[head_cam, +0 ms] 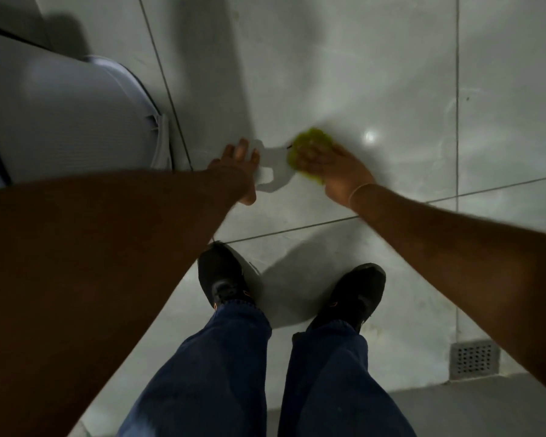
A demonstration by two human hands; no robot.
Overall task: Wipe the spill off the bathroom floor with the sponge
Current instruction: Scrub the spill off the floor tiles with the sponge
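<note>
A white spill [273, 167] lies on the grey tiled floor [360, 74] between my two hands. My right hand [331, 170] presses a yellow-green sponge [312, 141] flat on the floor at the spill's right edge; the sponge is blurred. My left hand [237, 165] rests flat on the floor at the spill's left edge with its fingers spread, and it holds nothing.
A white toilet [76, 115] stands at the left, close to my left hand. My two black shoes [221, 275] and blue trouser legs fill the lower middle. A square metal floor drain [473, 361] sits at the lower right.
</note>
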